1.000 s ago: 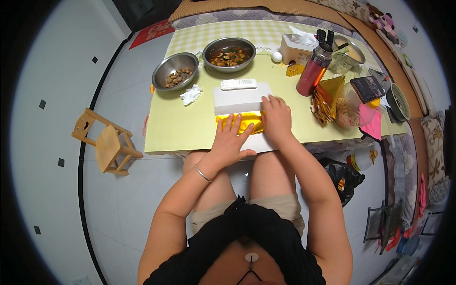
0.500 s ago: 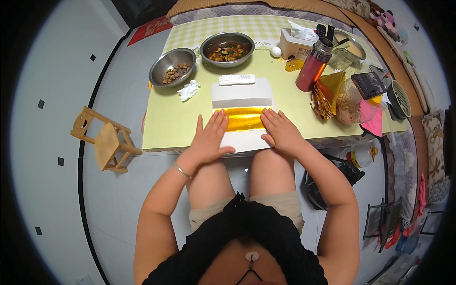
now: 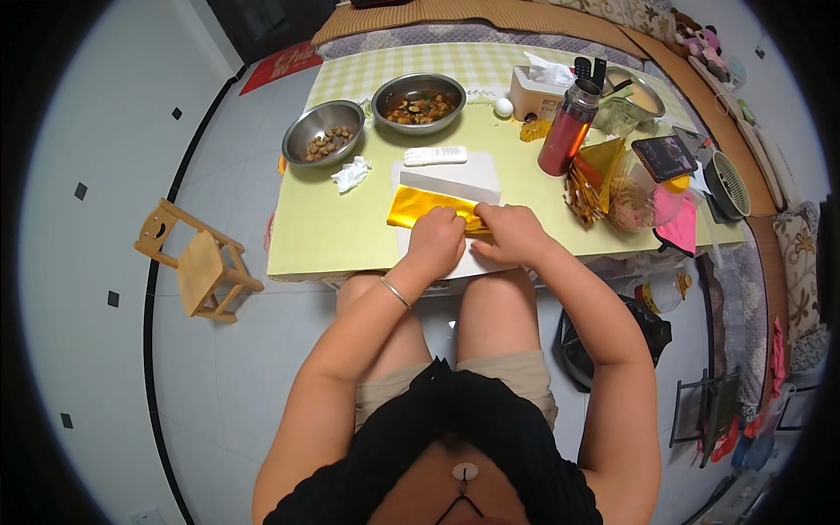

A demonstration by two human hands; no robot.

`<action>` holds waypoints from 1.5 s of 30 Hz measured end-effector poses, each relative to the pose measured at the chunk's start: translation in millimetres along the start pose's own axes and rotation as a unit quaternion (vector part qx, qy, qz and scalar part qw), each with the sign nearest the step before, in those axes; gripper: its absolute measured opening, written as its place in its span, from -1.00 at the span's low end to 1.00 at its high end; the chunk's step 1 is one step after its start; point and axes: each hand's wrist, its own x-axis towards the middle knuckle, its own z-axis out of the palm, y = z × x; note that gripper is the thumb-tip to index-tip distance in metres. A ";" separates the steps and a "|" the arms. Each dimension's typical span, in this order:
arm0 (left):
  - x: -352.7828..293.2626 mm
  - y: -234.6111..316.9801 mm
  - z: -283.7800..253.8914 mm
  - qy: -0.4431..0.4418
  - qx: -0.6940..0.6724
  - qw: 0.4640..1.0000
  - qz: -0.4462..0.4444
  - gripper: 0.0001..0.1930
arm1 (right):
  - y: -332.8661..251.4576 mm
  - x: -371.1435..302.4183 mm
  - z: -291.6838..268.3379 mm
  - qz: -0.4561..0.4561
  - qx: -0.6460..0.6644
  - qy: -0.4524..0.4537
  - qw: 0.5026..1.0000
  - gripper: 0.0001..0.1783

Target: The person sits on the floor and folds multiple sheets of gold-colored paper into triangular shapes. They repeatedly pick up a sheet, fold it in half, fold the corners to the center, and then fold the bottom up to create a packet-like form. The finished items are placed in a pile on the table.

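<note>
A strip of shiny gold foil paper (image 3: 411, 205) lies slanted over a white sheet (image 3: 483, 166) at the table's near edge. My left hand (image 3: 437, 241) has its fingers curled closed on the strip's right part. Close beside it, my right hand (image 3: 514, 236) grips the strip's right end between bent fingers and thumb. Some of the foil there is crumpled and hidden under my fingers. A small white rectangular case (image 3: 436, 156) rests on the far part of the sheet.
Metal bowls with nuts (image 3: 291, 140) and with food in liquid (image 3: 378, 109) stand at the back left, near a crumpled tissue (image 3: 352, 175). To the right are a red thermos (image 3: 564, 140), folded gold papers (image 3: 599, 179) and a phone (image 3: 665, 157). A wooden chair (image 3: 203, 262) stands left.
My hands, flat on both ends of the gold foil, have come together at its right part and closed on it. The strip now lies tilted, with its left end uncovered.
</note>
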 end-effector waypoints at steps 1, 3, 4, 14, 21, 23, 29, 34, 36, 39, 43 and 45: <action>-0.4 1.2 1.0 0.016 -0.015 1.000 -0.012 -0.89 | 3.3 -2.4 3.0 -0.014 -0.002 0.029 0.999 -0.61; -1.4 3.0 2.7 0.053 -0.046 0.997 -0.040 -0.90 | 12.9 -5.0 17.7 -0.043 -0.007 0.088 0.995 -0.64; -3.7 4.7 3.2 0.072 -0.062 0.994 -0.057 -0.88 | 18.7 -3.8 24.4 -0.023 0.037 0.111 0.993 -0.68; 0.6 2.1 13.5 0.090 -0.082 0.964 -0.235 -0.78 | 35.5 38.2 57.6 0.115 0.195 0.209 0.951 -0.77; 4.3 3.8 16.9 0.086 -0.050 0.967 -0.234 -0.79 | 28.0 39.1 59.9 0.112 0.124 0.260 0.951 -0.72; 4.6 5.6 14.8 0.081 -0.055 0.967 -0.235 -0.80 | 25.1 28.2 65.2 0.023 0.048 0.341 0.938 -0.64; 7.4 4.0 14.5 0.100 -0.040 0.968 -0.225 -0.78 | 9.1 5.2 76.5 -0.125 -0.022 0.169 0.977 -0.24; 7.4 3.6 14.0 0.094 -0.049 0.972 -0.210 -0.77 | 10.5 5.0 76.5 -0.078 -0.033 0.083 0.993 -0.06; 5.4 1.4 11.6 0.090 -0.063 0.976 -0.186 -0.79 | 11.0 4.9 78.7 -0.069 -0.021 0.084 0.994 -0.05; -4.8 -14.2 -5.3 0.083 -0.082 0.987 -0.114 -0.86 | 6.4 2.7 65.5 -0.096 -0.014 0.053 0.994 -0.08; -31.9 -59.2 -55.5 0.023 -0.027 0.999 0.017 -0.63 | 11.9 3.8 64.5 -0.127 0.019 0.019 0.992 -0.11; -36.1 -72.4 -72.2 -0.008 0.004 0.998 0.058 -0.59 | 11.9 1.0 59.5 -0.125 0.022 0.009 0.992 -0.13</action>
